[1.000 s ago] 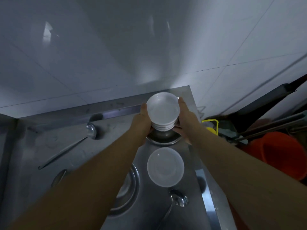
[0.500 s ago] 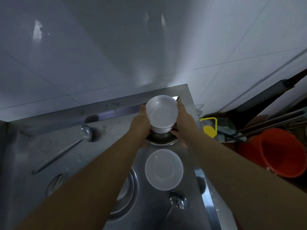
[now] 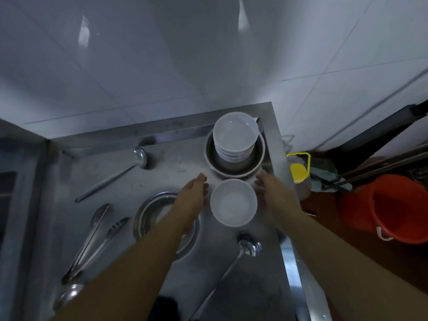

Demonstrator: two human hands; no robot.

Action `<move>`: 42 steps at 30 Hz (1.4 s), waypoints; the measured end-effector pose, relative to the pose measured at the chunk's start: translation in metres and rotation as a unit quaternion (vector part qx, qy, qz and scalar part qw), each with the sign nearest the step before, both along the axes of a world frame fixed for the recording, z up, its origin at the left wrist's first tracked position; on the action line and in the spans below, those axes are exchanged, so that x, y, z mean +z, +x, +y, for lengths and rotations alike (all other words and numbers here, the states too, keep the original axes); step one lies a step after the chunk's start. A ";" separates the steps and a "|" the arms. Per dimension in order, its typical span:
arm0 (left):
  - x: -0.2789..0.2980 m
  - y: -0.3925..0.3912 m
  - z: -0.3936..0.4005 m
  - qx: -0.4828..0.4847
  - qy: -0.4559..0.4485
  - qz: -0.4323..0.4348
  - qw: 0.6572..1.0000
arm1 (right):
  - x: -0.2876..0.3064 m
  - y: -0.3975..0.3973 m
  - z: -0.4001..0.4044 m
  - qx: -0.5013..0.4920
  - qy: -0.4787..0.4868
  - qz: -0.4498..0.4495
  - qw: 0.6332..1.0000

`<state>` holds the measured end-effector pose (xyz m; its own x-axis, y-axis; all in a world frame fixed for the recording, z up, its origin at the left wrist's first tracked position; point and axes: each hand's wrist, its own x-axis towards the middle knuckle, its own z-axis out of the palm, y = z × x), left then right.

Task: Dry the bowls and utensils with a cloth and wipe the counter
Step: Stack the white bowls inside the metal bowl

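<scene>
Far to the left of the fingers, on the grey stainless-steel counter (image 3: 120, 188), lie a pair of long metal tongs (image 3: 92, 246) and a long-handled steel ladle (image 3: 115, 174) with its bowl towards the wall; a second steel ladle (image 3: 67, 295) shows at the near-left edge; just under the left forearm sits a shallow round steel basin (image 3: 150, 212).

The left hand (image 3: 194, 193) is loosely spread and holds nothing, its fingers (image 3: 203, 181) pointing away from the body, just left of the single white round plastic bowl (image 3: 233, 202); that bowl stands upright on the counter between the two hands; whether either hand touches its rim I cannot tell.

Beyond the fingertips, near the back corner, the stack of white bowls (image 3: 235, 140) rests inside a deep round steel pot (image 3: 235, 169), apart from both hands; nearer the body than the single bowl lies a third long steel ladle (image 3: 247, 247), handle running back towards the person.

The right hand (image 3: 271, 188) is likewise relaxed and empty, just right of the single bowl; both hands look equally near it, so a two-handed pickup seems likely, though no cloth is visible; right of the counter stand a yellow-capped plastic jug (image 3: 298, 170) and an orange plastic bucket (image 3: 393, 205).
</scene>
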<state>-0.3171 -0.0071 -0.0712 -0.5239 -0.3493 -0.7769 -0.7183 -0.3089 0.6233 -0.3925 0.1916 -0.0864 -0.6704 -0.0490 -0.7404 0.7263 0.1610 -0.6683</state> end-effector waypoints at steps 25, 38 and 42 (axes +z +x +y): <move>0.038 0.055 0.057 0.043 -0.073 0.129 0.988 | 0.053 0.048 -0.001 0.025 -0.040 0.068 0.997; 0.108 -0.087 0.008 0.000 -0.107 0.131 0.986 | 0.128 -0.079 -0.044 -0.010 0.006 0.139 0.990; 0.093 -0.111 0.004 0.004 -0.072 0.118 0.990 | 0.116 -0.100 -0.051 0.003 0.018 0.123 0.992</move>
<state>-0.4284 -0.0035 0.0216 -0.6811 -0.4533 -0.5750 -0.5454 -0.2098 0.8115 -0.4921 0.1408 0.0296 -0.8311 -0.0288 -0.5554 0.5407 0.1918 -0.8191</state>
